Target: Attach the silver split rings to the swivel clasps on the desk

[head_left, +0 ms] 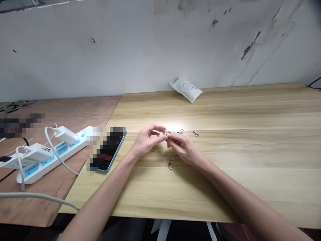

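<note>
My left hand and my right hand meet fingertip to fingertip over the wooden table. A small metal swivel clasp shows in part at the left thumb and index finger, which are closed around it. The right thumb and fingers are pinched at the same spot, covering whatever they grip. Just behind the fingers lie more silvery clasps. Nearer to me, beneath my right hand, rest other clasps with rings. One clasp sits apart to the right. A thin ring is partly visible below my left hand.
A phone with a blue edge lies left of my left forearm. Farther left, a white power strip holds plugged-in chargers and cables on a brownish board. A white plastic packet lies by the wall at the back.
</note>
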A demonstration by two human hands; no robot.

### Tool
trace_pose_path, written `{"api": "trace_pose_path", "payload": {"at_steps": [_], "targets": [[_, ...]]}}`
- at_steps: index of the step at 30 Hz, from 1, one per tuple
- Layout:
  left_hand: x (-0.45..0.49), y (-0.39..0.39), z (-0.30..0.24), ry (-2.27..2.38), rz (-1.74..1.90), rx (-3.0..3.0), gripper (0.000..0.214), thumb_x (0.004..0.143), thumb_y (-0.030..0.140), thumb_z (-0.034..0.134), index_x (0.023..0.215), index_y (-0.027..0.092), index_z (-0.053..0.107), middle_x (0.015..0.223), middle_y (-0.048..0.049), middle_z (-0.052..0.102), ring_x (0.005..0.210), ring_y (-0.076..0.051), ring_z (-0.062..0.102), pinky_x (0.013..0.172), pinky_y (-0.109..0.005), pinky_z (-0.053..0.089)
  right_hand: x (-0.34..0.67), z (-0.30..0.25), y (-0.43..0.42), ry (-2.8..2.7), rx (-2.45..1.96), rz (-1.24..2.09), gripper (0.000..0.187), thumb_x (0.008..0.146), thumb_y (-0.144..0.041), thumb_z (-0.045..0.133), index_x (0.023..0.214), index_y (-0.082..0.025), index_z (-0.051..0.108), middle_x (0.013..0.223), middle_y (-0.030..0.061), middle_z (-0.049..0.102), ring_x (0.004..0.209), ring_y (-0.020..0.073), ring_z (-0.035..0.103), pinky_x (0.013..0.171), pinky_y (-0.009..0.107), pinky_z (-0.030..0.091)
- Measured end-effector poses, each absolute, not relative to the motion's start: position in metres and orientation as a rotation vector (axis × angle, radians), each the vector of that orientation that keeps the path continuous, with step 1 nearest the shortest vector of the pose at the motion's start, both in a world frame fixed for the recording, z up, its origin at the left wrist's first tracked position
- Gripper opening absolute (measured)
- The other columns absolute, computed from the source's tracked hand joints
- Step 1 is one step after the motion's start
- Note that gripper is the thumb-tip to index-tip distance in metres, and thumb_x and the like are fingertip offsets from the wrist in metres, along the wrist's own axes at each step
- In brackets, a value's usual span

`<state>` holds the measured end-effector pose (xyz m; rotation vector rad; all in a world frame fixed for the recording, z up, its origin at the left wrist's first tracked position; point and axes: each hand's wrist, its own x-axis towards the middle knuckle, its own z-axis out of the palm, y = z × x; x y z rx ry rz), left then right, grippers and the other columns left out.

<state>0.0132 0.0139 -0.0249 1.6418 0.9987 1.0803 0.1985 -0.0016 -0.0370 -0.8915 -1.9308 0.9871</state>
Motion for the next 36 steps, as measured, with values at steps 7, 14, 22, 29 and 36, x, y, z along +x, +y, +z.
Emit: {"api": "trace_pose_path", "payload": {"at_steps": [7,14,22,29,36], "targets": [[0.013,0.014,-0.025,0.856,1.096,1.559,0.014,0.076,0.032,0.075,0.08,0.018,0.073,0.092,-0.006,0.07,0.088,-0.018,0.065,0.08,-0.033,0.053,0.202,-0.032,-0.002,-1.977,-0.892,1.053,0.027,0.095,-0.026,0.043,0.071,-0.018,0.052,0.061,-0.0034,0.039,0.055,0.0095,0.034,0.054,0.025,0.028],[0.007,0.014,-0.017,0.911,1.101,1.689,0.015,0.083,0.032,0.069,0.081,0.018,0.072,0.1,-0.0074,0.068,0.099,-0.021,0.063,0.09,-0.036,0.049,0.216,-0.017,0.0,-1.86,-0.871,1.378,0.03,0.096,-0.039,0.043,0.089,-0.017,0.064,0.058,-0.0039,0.043,0.052,0.0099,0.039,0.053,0.024,0.034],[0.018,0.007,-0.026,1.233,1.023,2.918,0.014,0.09,0.018,0.058,0.083,0.022,0.069,0.116,-0.0043,0.067,0.118,-0.024,0.053,0.105,-0.046,0.033,0.224,-0.021,0.009,-1.68,-1.017,1.727,0.027,0.088,-0.032,0.049,0.069,-0.016,0.059,0.051,-0.0049,0.04,0.045,0.0077,0.035,0.044,0.023,0.029],[0.023,0.005,-0.027,1.329,1.109,2.944,0.012,0.089,0.018,0.057,0.083,0.021,0.067,0.118,-0.0054,0.065,0.12,-0.025,0.052,0.107,-0.046,0.033,0.217,-0.02,0.005,-1.519,-0.935,1.914,0.024,0.086,-0.031,0.05,0.072,-0.015,0.061,0.046,-0.0031,0.048,0.041,0.0077,0.036,0.039,0.021,0.027],[0.015,0.007,-0.02,1.257,1.319,2.531,0.004,0.086,0.019,0.063,0.085,0.021,0.067,0.117,-0.0056,0.062,0.122,-0.024,0.047,0.103,-0.044,0.04,0.219,-0.017,0.004,-1.485,-0.918,1.86,0.025,0.089,-0.031,0.05,0.084,-0.013,0.067,0.047,-0.0026,0.05,0.043,0.0079,0.039,0.042,0.02,0.033]]}}
